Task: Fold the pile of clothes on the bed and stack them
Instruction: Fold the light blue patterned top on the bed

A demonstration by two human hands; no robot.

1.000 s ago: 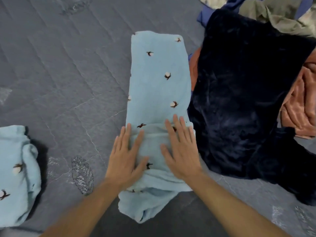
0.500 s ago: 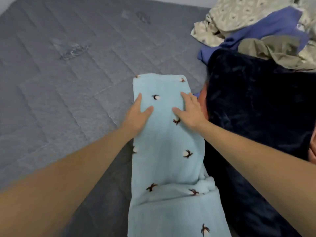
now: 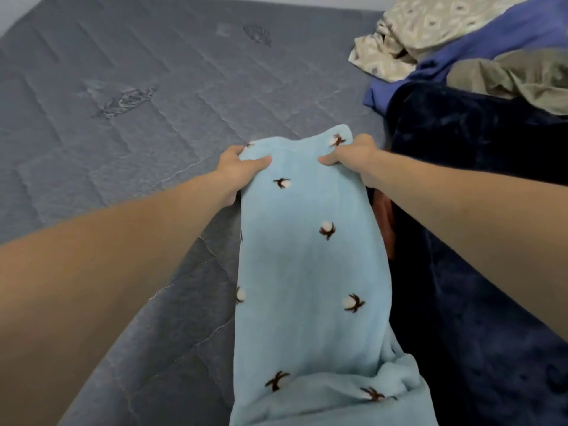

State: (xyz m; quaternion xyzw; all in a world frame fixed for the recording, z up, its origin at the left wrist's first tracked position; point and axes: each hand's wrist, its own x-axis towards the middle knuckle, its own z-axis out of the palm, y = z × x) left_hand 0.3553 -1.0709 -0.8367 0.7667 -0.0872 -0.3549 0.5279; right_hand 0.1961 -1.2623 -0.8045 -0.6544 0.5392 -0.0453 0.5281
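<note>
The light-blue fleece garment (image 3: 310, 265) lies in a long folded strip on the grey bed (image 3: 123, 124), just beside the dark navy blanket (image 3: 479, 241); its far end is lifted. The left hand (image 3: 238, 167) and right hand (image 3: 356, 156) each pinch a far corner, fingers curled under, thumbs on top. It looks soft, light and limp — likely to sag wherever unsupported; the two corners seem the sound hold, with the near end anchoring the fold.
</note>
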